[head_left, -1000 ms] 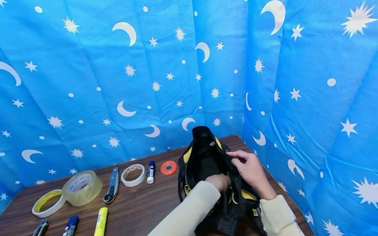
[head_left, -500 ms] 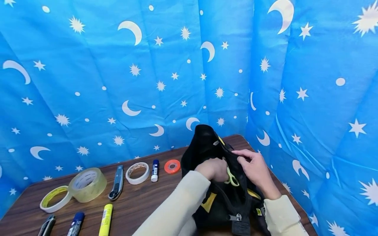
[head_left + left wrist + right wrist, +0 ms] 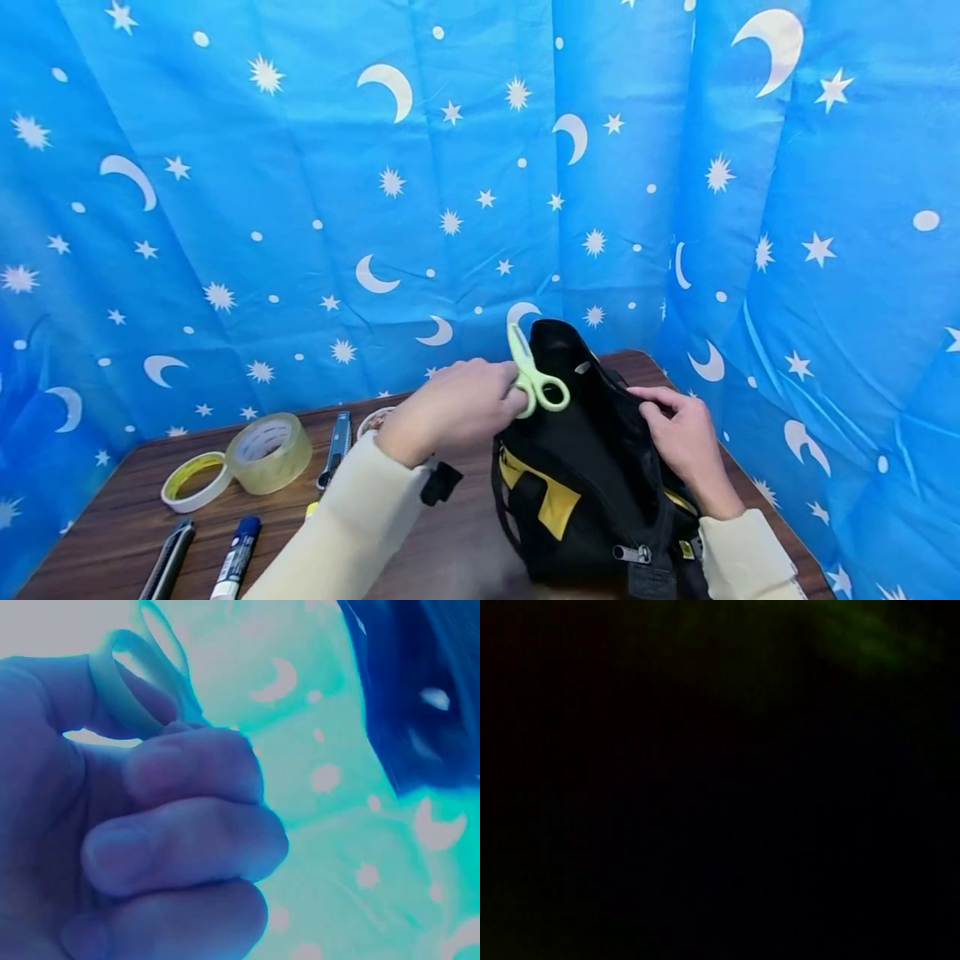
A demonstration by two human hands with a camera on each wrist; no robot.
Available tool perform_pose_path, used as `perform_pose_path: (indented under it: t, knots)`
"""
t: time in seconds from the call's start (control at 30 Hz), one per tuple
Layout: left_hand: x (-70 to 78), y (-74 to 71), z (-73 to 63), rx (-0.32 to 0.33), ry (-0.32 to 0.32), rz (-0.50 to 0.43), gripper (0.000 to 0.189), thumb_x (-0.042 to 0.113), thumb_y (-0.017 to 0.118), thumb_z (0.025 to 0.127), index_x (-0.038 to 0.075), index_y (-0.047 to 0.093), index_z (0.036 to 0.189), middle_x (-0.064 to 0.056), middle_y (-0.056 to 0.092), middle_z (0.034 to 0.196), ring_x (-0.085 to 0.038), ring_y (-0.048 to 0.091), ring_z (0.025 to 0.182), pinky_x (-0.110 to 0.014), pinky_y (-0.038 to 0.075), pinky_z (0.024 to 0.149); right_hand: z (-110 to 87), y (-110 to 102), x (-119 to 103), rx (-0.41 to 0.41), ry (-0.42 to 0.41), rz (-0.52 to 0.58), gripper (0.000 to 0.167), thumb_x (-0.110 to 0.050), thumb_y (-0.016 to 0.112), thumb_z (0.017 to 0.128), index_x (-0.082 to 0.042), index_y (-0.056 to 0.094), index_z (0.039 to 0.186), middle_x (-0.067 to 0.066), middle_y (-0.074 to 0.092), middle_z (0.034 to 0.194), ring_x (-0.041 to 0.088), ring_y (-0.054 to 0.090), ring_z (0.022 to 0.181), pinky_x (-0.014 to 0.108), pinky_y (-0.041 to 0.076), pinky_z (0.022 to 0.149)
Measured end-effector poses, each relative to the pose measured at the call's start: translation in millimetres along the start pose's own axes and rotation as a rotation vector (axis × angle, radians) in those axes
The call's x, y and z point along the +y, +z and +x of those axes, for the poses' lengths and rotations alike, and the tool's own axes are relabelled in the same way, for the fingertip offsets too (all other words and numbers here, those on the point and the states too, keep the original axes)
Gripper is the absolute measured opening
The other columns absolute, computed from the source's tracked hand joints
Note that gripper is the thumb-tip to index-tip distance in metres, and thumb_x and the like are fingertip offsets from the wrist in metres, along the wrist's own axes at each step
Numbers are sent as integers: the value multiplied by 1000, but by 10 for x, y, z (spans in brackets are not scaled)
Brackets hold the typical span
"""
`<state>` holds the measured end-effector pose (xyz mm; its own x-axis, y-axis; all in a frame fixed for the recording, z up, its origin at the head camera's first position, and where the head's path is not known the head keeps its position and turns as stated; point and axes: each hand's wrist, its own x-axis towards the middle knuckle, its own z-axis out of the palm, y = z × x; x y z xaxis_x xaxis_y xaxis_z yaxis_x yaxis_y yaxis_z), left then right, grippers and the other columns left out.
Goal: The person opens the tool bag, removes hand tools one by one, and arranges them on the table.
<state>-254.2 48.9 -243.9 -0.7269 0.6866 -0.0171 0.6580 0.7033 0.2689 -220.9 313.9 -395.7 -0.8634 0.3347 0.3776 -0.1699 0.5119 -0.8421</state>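
Observation:
Light green scissors [image 3: 527,372] are held by one handle loop in my left hand [image 3: 453,408], above the left rim of a black and yellow bag [image 3: 577,458]. In the left wrist view the fingers curl in beside the scissors' handle loops [image 3: 124,686]. My right hand [image 3: 686,437] pinches the right edge of the bag's opening between thumb and fingers. The bag gapes open, with its dark inside partly visible and a zipper pull near the front. Almost everything in the right wrist view is black.
On the wooden table [image 3: 442,533] lie a clear tape roll [image 3: 288,454], a white tape roll with yellow core [image 3: 198,496], a box cutter [image 3: 337,442], a dark knife-like tool [image 3: 168,558] and a blue-capped glue stick [image 3: 238,552]. A blue patterned curtain [image 3: 480,150] surrounds the table.
My left hand has come up out of the bag with the scissors and moved left, over the bag's rim. The right hand keeps its hold on the bag's edge. The head view has turned left.

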Motion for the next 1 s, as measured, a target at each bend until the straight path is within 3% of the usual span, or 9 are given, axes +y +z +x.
perform_pose_path:
  t: [0.13, 0.27, 0.4, 0.57, 0.63, 0.8, 1.0]
  knots:
    - [-266, 44, -225, 46, -77, 18, 22, 22, 47, 95, 15, 50, 74, 1, 45, 59, -16, 41, 48, -31, 34, 48, -1, -41, 36, 29, 7, -6, 24, -9, 54, 94, -9, 70, 111, 9, 46, 62, 23, 43, 45, 30, 35, 42]
    - [-536, 211, -445, 50, -162, 78, 23, 20, 49, 95, 15, 50, 72, 1, 43, 58, -16, 40, 51, -32, 33, 49, -11, -65, 42, 47, 24, -15, 24, -11, 54, 94, -9, 71, 111, 11, 51, 70, 23, 45, 49, 30, 36, 44]
    - [-897, 522, -642, 33, -229, 115, 23, 15, 53, 92, 14, 48, 69, 2, 39, 58, -15, 37, 52, -33, 31, 49, -36, -58, 30, 27, 29, -32, 25, -12, 53, 95, -9, 70, 113, 10, 45, 64, 23, 42, 45, 30, 34, 41]
    - [-1374, 935, -863, -62, -347, 69, 22, 4, 60, 82, 11, 46, 66, -1, 41, 58, -17, 38, 52, -35, 32, 51, -45, -40, -1, 18, 29, -39, 25, -13, 52, 95, -9, 70, 112, 8, 44, 60, 23, 40, 42, 31, 33, 38]
    - [-1513, 1078, -921, -72, -370, 75, 22, 0, 61, 78, 9, 46, 64, -3, 43, 59, -19, 40, 53, -35, 34, 50, -51, -34, -11, 17, 31, -40, 25, -13, 52, 95, -9, 70, 112, 8, 46, 62, 22, 39, 42, 31, 32, 37]
    - [-1708, 1343, -1013, -8, -376, 109, 21, -5, 63, 71, 7, 46, 66, -6, 47, 61, -21, 47, 55, -38, 41, 52, -72, -8, -22, 4, 30, -46, 26, -14, 52, 95, -9, 70, 113, 9, 45, 64, 22, 39, 44, 31, 33, 40]
    - [-1793, 1477, -1090, -2, -393, 77, 24, -5, 67, 70, 1, 46, 79, -11, 48, 68, -25, 51, 61, -45, 45, 59, -86, 21, -50, -14, 18, -38, 26, -14, 51, 96, -8, 69, 114, 11, 49, 67, 22, 41, 46, 31, 34, 43]
